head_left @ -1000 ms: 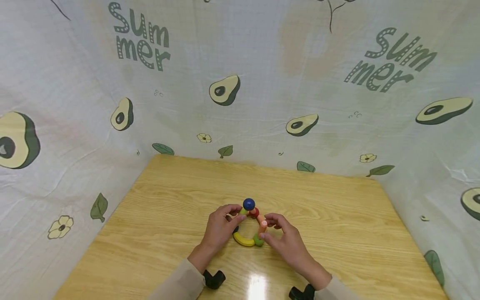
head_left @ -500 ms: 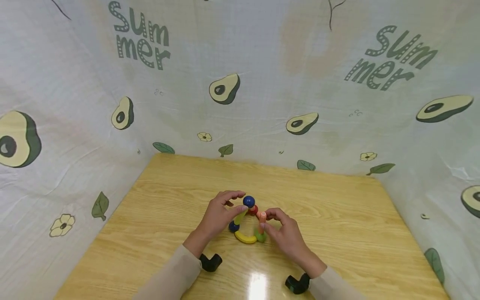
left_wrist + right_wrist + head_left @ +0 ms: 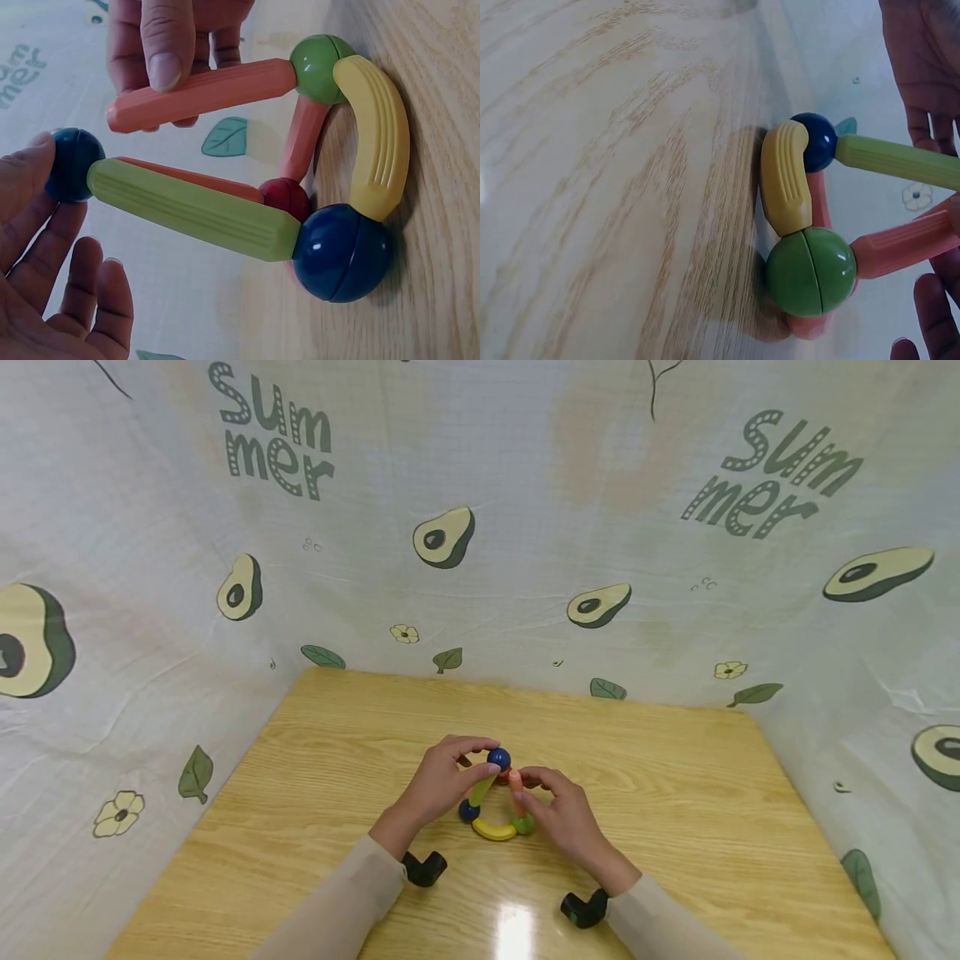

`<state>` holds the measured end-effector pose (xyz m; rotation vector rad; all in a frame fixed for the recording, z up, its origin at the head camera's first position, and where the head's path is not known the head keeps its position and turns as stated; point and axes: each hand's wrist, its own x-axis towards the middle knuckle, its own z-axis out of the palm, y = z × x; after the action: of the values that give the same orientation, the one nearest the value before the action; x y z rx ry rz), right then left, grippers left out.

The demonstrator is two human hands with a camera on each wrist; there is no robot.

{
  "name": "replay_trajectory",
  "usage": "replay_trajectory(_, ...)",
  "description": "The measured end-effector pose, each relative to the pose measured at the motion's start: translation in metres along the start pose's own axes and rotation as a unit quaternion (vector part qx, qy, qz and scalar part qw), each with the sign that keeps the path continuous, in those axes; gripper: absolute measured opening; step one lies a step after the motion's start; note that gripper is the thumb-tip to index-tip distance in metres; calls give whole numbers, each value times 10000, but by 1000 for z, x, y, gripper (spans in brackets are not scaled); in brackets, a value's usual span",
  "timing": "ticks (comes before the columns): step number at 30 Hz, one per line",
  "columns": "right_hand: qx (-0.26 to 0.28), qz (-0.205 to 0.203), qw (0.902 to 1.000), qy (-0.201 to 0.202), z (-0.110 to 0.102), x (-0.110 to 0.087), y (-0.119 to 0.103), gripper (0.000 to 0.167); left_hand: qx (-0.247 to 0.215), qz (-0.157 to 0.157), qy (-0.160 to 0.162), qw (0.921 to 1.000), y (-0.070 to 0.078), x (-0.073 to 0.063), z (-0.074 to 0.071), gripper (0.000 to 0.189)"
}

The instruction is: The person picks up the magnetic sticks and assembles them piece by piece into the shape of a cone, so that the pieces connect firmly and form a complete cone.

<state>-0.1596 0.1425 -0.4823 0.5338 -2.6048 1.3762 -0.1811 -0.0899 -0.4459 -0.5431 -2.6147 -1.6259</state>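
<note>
A frame of magnetic rods and balls stands on the wooden table. My left hand pinches the upper blue ball between thumb and fingers. From that ball a light green rod slopes down to a lower blue ball, and an orange rod runs behind it to a red ball. My right hand grips a coral rod near its free end; the other end sits on a green ball. A curved yellow rod joins the green and lower blue balls along the tabletop.
The table is bounded by a hanging cloth printed with avocados at the back and sides. Black angled pieces are at both wrists. A second coral rod lies low between the green and red balls.
My left hand has risen from beside the light green rod to the upper blue ball. The upright coral rod in my right hand has leaned left, its top closer to that ball.
</note>
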Motion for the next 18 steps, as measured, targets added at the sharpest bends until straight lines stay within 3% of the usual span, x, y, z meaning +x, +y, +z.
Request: replay_trajectory(18, 118, -51, 9999, -27, 8, 6, 3, 23, 522, 248, -318, 9978, 3, 7, -3, 34)
